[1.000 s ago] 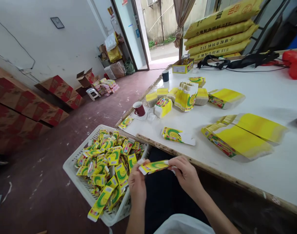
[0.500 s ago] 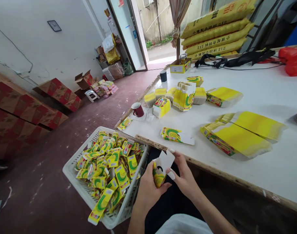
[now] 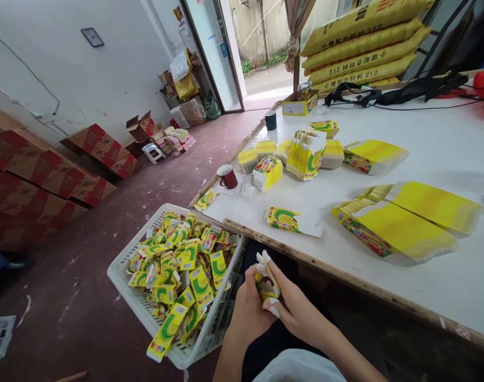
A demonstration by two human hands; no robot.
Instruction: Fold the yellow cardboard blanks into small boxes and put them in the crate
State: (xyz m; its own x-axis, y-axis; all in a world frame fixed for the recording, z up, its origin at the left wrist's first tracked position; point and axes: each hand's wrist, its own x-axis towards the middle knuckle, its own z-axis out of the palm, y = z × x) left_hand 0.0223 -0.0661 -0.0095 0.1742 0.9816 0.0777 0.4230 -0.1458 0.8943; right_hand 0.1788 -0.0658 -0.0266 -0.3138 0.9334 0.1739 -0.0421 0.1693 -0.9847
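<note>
Over my lap, just off the table edge, both hands are on one small yellow-green crayon-style cardboard box (image 3: 266, 288). My left hand (image 3: 249, 313) wraps round its left side. My right hand (image 3: 295, 302) grips the right side, fingers at the upper flap and thumb low on the box; white tips cover some of its fingers. A dark curved cutout shows in the box's face. To the left a white plastic basket (image 3: 126, 297) is heaped with boxes of the same print. On the table ahead lies a flat unfolded box (image 3: 283, 218) with white flaps.
Stacks of flat yellow cartons (image 3: 401, 228) lie on the white table (image 3: 436, 154) to the right. More bundles, a red mug (image 3: 228, 178) and a dark cup (image 3: 270, 121) stand farther back. Yellow sacks (image 3: 364, 50) rise behind; red-brown cartons (image 3: 38, 170) line the left wall.
The white flap that stood up from the box is now folded down, and my right hand has closed in around the box beside my left. The view has shifted slightly.
</note>
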